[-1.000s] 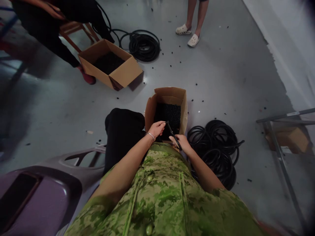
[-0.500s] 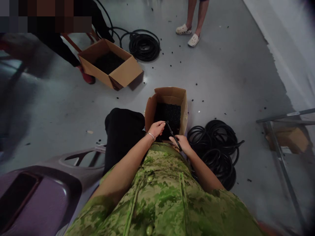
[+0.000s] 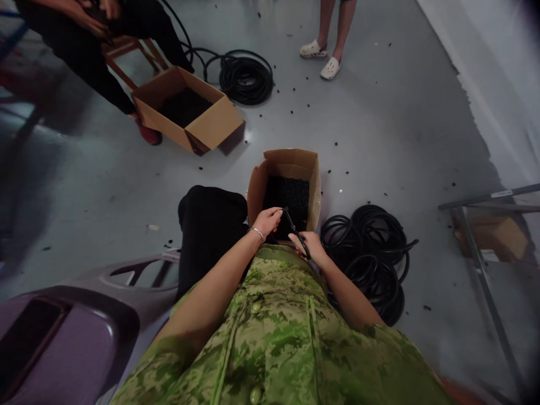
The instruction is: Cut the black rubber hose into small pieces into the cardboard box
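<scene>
My right hand point(image 3: 310, 246) is closed around the dark handles of a pair of scissors point(image 3: 297, 232), whose blades point up and left toward my other hand. My left hand point(image 3: 270, 221), with a bracelet at its wrist, is closed in a pinch, fingertips beside the scissor tips. It grips a thin black hose, mostly hidden by the fingers and dark against what lies behind. Both hands are over the near side of an open cardboard box point(image 3: 313, 191) in front of my lap. Small black cut pieces point(image 3: 289, 194) fill the box's lower part.
Loose coils of black hose point(image 3: 375, 253) lie right of my box. A seated person's hands point(image 3: 99, 17) show at upper left, behind another cardboard box point(image 3: 217, 121) and a hose coil point(image 3: 246, 77). Someone in white clogs point(image 3: 330, 68) stands ahead. A metal frame point(image 3: 481, 264) is at right.
The view has shifted very slightly. The scissors' handles look a little wider apart in my right hand; my left hand stays in place.
</scene>
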A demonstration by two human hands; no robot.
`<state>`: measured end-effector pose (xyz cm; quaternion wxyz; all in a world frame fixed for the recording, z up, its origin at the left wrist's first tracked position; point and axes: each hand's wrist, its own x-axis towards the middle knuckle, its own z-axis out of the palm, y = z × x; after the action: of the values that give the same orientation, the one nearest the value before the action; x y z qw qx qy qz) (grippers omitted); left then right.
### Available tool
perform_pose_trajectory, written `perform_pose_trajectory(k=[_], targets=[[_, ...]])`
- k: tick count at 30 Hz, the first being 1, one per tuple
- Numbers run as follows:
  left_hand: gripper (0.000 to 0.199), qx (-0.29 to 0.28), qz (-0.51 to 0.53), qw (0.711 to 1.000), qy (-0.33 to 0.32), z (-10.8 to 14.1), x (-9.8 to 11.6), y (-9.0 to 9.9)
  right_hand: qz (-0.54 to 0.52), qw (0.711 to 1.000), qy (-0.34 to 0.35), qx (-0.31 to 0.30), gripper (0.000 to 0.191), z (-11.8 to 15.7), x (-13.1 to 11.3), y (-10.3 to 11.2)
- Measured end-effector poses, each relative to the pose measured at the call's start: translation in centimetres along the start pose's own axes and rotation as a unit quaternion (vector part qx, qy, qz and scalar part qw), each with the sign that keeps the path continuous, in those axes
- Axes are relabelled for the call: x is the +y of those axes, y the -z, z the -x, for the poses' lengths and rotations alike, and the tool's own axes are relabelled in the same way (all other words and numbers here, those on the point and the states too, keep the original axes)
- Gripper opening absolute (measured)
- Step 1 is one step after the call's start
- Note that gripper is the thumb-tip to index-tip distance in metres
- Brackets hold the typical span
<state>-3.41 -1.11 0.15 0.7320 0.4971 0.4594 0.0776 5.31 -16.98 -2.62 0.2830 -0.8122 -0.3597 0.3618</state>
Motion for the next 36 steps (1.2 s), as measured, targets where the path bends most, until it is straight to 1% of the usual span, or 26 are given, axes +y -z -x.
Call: perform_pose_trajectory(k=[5,11,16,22,23,25,27,29,32,36], targets=[[0.023,-0.007,-0.004,1.0,0.0,-0.1,-0.1,0.1,0.032,0.999,0.01,0.018,0.062,-0.2,0.3,-0.1],[0.014,-0.015,-0.008,1.0,0.005,-0.1,-0.1,0.1,0.058,0.997,0.032,0.05,0.066,-0.1,0.9,-0.8],[0.01,-0.013,-0.019,1.0,0.011,0.2,0.3,0.0,0.059,0.996,0.029,0.055,0.063,-0.1,1.0,-1.3],[0.011,0.001,-0.02,1.0,0.003,0.2,0.3,0.0,0.05,0.998,0.014,0.04,0.059,-0.2,0.5,-0.7],[0.012,-0.001,-0.019,1.0,0.0,0.1,0.2,0.0,0.037,0.999,0.011,0.033,0.059,-0.1,0.5,-0.6],[0.012,-0.008,-0.016,1.0,-0.005,0.1,0.2,0.0,-0.03,0.999,-0.011,0.004,0.057,0.0,0.3,-0.3],[0.012,-0.013,-0.013,1.0,-0.01,0.1,0.1,0.0,-0.123,0.991,-0.045,-0.032,0.056,0.1,0.0,-0.2],[0.012,-0.014,-0.01,1.0,-0.014,0.1,0.1,0.0,-0.181,0.98,-0.07,-0.052,0.055,0.2,-0.2,-0.2],[0.012,-0.012,-0.005,1.0,-0.018,0.2,0.3,-0.1,-0.203,0.974,-0.089,-0.051,0.053,0.0,-0.4,-0.3],[0.011,-0.014,-0.006,1.0,-0.015,0.3,0.4,-0.1,-0.2,0.975,-0.085,-0.053,0.051,-0.4,-0.5,-0.1]])
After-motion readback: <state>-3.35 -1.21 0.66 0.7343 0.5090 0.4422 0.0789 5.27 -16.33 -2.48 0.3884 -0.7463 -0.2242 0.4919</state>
